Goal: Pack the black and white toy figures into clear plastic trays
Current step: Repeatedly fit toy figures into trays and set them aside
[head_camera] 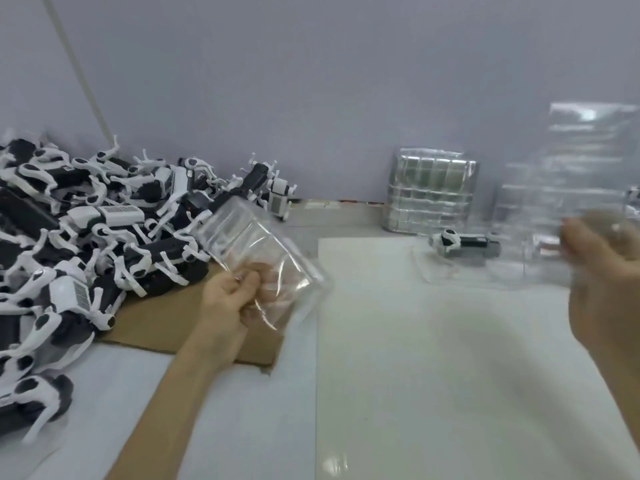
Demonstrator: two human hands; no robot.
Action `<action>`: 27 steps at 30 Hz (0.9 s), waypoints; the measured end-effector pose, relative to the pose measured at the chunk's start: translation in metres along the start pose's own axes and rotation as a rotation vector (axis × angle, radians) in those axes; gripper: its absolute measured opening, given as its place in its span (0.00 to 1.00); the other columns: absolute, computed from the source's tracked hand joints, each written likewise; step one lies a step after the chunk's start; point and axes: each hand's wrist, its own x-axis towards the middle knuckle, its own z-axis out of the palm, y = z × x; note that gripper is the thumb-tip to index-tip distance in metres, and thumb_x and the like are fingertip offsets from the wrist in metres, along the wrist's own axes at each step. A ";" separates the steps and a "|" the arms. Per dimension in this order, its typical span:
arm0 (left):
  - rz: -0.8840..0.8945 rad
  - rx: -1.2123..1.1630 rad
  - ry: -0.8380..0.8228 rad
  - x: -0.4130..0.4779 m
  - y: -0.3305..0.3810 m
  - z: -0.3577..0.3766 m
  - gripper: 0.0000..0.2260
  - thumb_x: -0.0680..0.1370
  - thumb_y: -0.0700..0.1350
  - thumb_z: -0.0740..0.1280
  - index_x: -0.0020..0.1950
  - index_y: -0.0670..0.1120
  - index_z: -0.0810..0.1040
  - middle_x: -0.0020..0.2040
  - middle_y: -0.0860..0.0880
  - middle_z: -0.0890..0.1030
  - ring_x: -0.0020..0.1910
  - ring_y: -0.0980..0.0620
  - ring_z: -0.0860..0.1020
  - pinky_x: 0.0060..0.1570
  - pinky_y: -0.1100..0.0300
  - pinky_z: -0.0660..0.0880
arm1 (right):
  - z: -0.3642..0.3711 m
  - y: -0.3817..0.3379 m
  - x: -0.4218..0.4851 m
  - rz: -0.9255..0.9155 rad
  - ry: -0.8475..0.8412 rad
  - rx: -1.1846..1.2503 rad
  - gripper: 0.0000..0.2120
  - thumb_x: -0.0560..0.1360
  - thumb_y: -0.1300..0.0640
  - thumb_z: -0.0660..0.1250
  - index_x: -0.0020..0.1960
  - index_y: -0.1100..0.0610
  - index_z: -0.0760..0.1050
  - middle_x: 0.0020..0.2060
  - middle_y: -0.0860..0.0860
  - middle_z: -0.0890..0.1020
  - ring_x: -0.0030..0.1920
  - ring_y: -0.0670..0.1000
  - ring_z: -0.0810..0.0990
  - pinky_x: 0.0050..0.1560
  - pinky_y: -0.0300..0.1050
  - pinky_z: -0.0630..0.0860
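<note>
A brown cardboard sheet (pixel 166 317) lies on the pale table (pixel 242 427), just beside a white board (pixel 433 375). Behind, a grey wall (pixel 311 81) carries what looks like a thin cream cord (pixel 79 71).

View: head, single.
Position: worn on the person's head, over the near edge of the surface (pixel 249 427).
Facing: forward and down, toward the far edge, where a grey wall (pixel 311 81) rises.
Range: close; the left hand (pixel 225 306), gripping a clear tray (pixel 256 244), and the right hand (pixel 602 289) show large.
Lens: wide-angle; right edge of the surface blurred.
</note>
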 end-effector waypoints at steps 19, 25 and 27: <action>0.051 -0.345 0.130 0.001 0.007 0.004 0.08 0.76 0.41 0.62 0.52 0.48 0.78 0.49 0.48 0.86 0.49 0.46 0.85 0.49 0.55 0.83 | 0.028 0.020 -0.046 -0.229 -0.880 -0.871 0.12 0.69 0.36 0.66 0.39 0.44 0.78 0.41 0.40 0.81 0.53 0.44 0.76 0.68 0.46 0.57; 0.072 -0.169 0.064 -0.014 -0.001 0.034 0.08 0.80 0.34 0.60 0.51 0.40 0.79 0.42 0.46 0.87 0.40 0.51 0.86 0.38 0.62 0.81 | 0.042 0.011 -0.057 -0.379 -0.521 -0.606 0.11 0.73 0.43 0.68 0.49 0.49 0.79 0.43 0.40 0.81 0.48 0.44 0.80 0.57 0.51 0.73; 0.079 -0.112 -0.002 -0.020 -0.004 0.045 0.07 0.78 0.37 0.62 0.52 0.39 0.79 0.46 0.42 0.86 0.44 0.45 0.86 0.41 0.60 0.81 | 0.050 0.009 -0.065 -0.395 -0.486 -0.532 0.14 0.72 0.45 0.70 0.55 0.49 0.78 0.47 0.41 0.81 0.51 0.46 0.81 0.55 0.51 0.75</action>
